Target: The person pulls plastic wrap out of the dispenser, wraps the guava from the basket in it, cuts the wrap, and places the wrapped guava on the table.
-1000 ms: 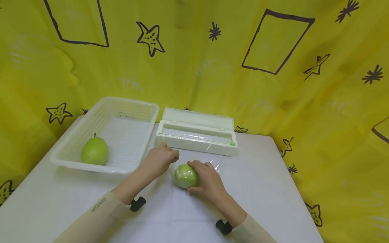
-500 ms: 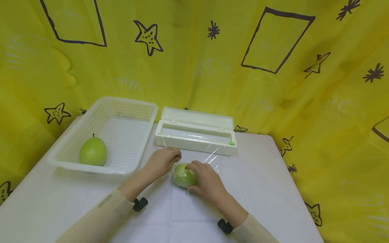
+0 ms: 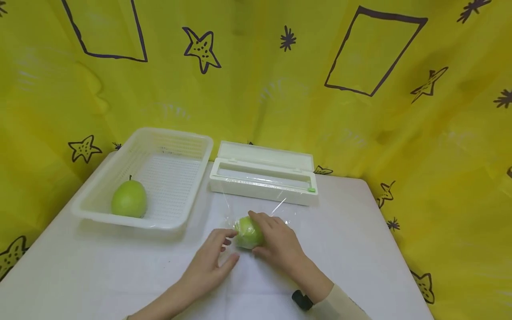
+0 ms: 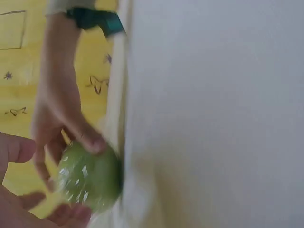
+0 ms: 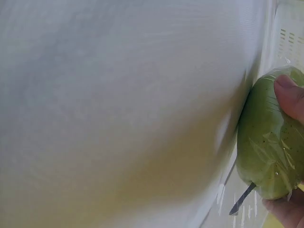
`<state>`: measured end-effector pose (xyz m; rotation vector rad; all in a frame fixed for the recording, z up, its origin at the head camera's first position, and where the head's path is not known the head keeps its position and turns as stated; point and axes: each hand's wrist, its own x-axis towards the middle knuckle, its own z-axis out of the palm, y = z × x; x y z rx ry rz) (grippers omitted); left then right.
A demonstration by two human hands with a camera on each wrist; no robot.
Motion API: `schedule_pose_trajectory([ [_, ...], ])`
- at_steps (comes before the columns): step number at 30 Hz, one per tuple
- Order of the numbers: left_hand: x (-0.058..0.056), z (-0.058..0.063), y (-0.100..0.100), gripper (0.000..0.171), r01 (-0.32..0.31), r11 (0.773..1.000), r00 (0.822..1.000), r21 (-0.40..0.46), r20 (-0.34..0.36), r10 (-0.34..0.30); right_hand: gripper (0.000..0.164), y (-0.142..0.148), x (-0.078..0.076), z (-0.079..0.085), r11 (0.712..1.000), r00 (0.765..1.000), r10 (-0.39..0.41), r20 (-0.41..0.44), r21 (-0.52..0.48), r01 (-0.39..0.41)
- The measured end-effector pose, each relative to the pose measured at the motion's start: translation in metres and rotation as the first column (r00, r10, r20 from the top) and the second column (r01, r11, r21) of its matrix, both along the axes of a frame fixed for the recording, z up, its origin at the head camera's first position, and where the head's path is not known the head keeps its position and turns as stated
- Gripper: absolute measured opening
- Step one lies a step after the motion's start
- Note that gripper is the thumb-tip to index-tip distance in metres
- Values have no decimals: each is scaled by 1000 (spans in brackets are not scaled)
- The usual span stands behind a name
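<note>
A green pear (image 3: 248,233) lies on the white table under clear cling film (image 3: 260,208). The film stretches from the front of a white cling film dispenser (image 3: 260,191) with its lid up. My right hand (image 3: 281,243) grips the pear from the right, thumb low and fingers over its top. In the right wrist view the film covers the pear (image 5: 266,137), and its dark stem pokes out. On the left, my left hand (image 3: 206,264) has thumb and fingers spread, its index fingertip at the pear's wrapped side; whether it touches cannot be told.
A white plastic basket (image 3: 196,178) stands at the back left, holding a second green pear (image 3: 129,198). A yellow patterned curtain (image 3: 256,89) hangs behind the table's far edge. A green piece (image 3: 311,190) sits at the dispenser's right end.
My left hand has left the film at the pear's upper left, moved down toward me and spread its thumb and fingers. My right hand keeps its grip on the pear.
</note>
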<state>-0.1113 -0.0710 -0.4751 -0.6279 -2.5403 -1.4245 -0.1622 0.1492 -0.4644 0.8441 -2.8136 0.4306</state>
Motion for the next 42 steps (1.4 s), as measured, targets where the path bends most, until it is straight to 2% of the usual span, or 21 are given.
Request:
schedule_pose_trajectory([
  [1, 2, -2, 6, 50, 11, 999, 996, 39, 83, -14, 99, 1, 0, 0, 1000, 1000, -12, 18, -9, 12],
  [3, 0, -4, 15, 59, 4, 995, 980, 97, 199, -23, 100, 3, 0, 1, 999, 998, -32, 46, -33, 33],
  [5, -6, -4, 21, 59, -21, 993, 969, 119, 245, -8, 99, 4, -1, 0, 998, 997, -48, 63, -46, 51],
  [9, -19, -5, 27, 57, -50, 998, 982, 29, 184, 44, 96, 5, -2, -1, 995, 995, -71, 72, -67, 76],
  [12, -23, -6, 31, 62, -36, 995, 994, -89, 104, 45, 95, 4, -4, -1, 995, 996, -73, 59, -64, 76],
  [16, -27, -8, 35, 63, -33, 968, 999, -250, -2, 33, 91, 2, -5, -1, 998, 999, -47, 28, -51, 48],
  [21, -37, -8, 37, 52, -72, 937, 996, -343, -74, 49, 89, -1, -5, 0, 997, 999, -42, 22, -58, 43],
  [24, -47, -8, 34, 46, -37, 936, 999, -350, -40, 25, 92, 0, -4, 0, 997, 997, -52, 49, -62, 55],
  [28, -60, -8, 31, 39, 37, 957, 998, -286, 63, -20, 95, 1, -6, 0, 997, 997, -39, 61, -70, 43],
  [31, -66, -8, 32, 40, 51, 962, 995, -270, 101, -24, 96, 1, -8, -1, 996, 998, -15, 67, -84, 21],
  [33, -68, -9, 34, 41, 47, 950, 995, -308, 97, -18, 97, 1, -8, -2, 995, 997, -3, 75, -103, 11],
  [37, -67, -7, 38, 39, -1, 935, 998, -356, 63, 25, 98, 1, -10, -5, 990, 996, 18, 83, -142, -6],
  [42, -68, -4, 44, 32, -63, 951, 994, -302, 66, 86, 97, 4, -11, -7, 980, 991, 63, 115, -195, -40],
])
